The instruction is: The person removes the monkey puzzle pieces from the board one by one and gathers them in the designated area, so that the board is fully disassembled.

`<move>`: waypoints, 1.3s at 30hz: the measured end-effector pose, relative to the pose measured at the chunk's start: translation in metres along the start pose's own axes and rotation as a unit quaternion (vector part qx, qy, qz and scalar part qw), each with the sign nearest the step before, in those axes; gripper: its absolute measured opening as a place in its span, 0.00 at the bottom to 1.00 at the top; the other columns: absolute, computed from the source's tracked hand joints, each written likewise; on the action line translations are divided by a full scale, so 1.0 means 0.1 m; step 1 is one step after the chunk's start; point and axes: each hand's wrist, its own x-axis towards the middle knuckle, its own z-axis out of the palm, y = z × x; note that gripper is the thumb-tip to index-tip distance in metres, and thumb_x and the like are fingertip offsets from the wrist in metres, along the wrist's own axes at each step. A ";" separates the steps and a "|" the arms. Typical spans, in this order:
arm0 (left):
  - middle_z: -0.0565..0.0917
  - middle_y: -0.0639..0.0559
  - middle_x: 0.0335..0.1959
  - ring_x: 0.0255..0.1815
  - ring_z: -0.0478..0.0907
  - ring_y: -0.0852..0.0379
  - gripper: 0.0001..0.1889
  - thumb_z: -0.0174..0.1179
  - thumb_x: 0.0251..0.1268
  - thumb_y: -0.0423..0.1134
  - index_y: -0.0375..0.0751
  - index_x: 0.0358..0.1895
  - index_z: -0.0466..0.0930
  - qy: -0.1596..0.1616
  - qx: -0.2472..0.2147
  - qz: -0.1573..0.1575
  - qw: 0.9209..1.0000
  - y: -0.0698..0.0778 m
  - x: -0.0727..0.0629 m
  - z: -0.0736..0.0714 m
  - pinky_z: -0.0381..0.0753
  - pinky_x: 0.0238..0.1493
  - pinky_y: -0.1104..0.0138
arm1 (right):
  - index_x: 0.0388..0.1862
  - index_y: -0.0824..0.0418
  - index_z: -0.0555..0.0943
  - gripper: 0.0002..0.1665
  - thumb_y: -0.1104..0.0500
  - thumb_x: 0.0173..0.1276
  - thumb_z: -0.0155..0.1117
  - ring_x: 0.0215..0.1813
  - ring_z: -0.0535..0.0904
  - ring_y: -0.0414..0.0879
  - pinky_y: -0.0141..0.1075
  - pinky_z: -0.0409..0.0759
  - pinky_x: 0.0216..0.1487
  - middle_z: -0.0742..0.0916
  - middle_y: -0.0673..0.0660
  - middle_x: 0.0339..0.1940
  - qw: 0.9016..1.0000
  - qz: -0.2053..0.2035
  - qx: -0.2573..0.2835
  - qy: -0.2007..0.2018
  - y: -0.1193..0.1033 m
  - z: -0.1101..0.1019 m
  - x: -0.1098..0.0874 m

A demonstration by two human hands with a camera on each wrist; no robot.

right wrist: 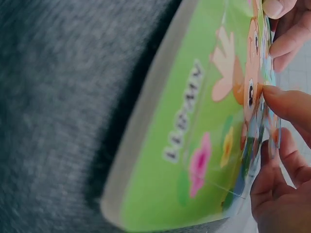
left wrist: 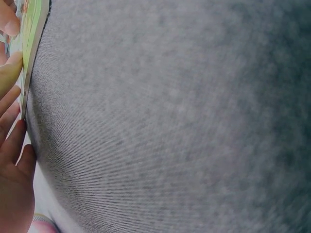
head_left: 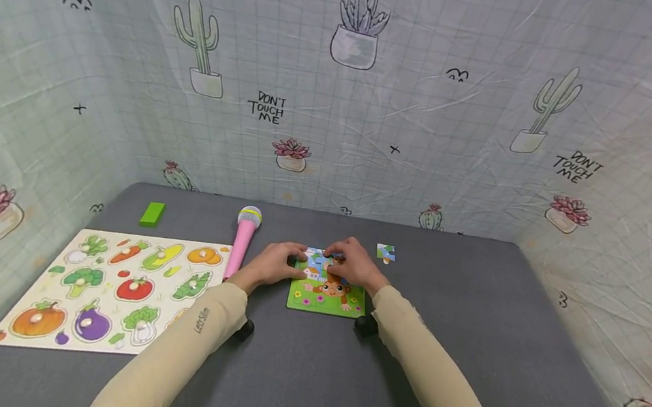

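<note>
A green-bordered jigsaw puzzle (head_left: 313, 302) with a monkey, a house and flowers lies flat on the table in the head view. My left hand (head_left: 273, 264) holds its left side, the thumb over the surface and the fingers along the edge. On the upper right part, my right hand (head_left: 355, 264) pinches a puzzle piece (right wrist: 278, 137) between thumb and fingers, close over the picture. Its fingers partly hide the piece. Another loose puzzle piece (head_left: 385, 252), blue and green, sits beyond the right hand.
Left of the puzzle are a pink toy microphone (head_left: 243, 237) and a vegetable peg board (head_left: 115, 348), partly under my left forearm. A green block (head_left: 153, 214) lies behind that board. A patterned curtain (head_left: 403, 179) closes off the back and sides of the grey table (head_left: 470, 332).
</note>
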 end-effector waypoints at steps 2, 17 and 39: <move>0.75 0.43 0.66 0.69 0.68 0.43 0.20 0.69 0.60 0.41 0.34 0.53 0.83 -0.002 -0.002 -0.003 1.000 0.00 0.00 0.00 0.65 0.69 0.52 | 0.54 0.60 0.82 0.16 0.63 0.69 0.65 0.51 0.73 0.52 0.46 0.75 0.54 0.74 0.60 0.53 1.000 -0.002 -0.005 0.006 0.02 0.00 0.01; 0.74 0.43 0.66 0.69 0.67 0.43 0.20 0.69 0.60 0.40 0.34 0.53 0.83 0.004 -0.006 -0.003 1.000 0.01 -0.01 0.01 0.64 0.69 0.52 | 0.52 0.61 0.85 0.14 0.61 0.68 0.66 0.48 0.74 0.50 0.45 0.77 0.50 0.78 0.57 0.51 0.998 -0.002 0.054 0.021 0.09 -0.04 -0.02; 0.73 0.42 0.67 0.70 0.65 0.42 0.21 0.69 0.60 0.41 0.33 0.55 0.82 0.000 -0.008 -0.004 1.000 -0.03 0.00 0.03 0.63 0.70 0.52 | 0.61 0.60 0.79 0.20 0.60 0.72 0.61 0.59 0.73 0.57 0.50 0.74 0.57 0.77 0.61 0.65 0.968 0.127 0.191 0.105 0.84 -0.65 -0.39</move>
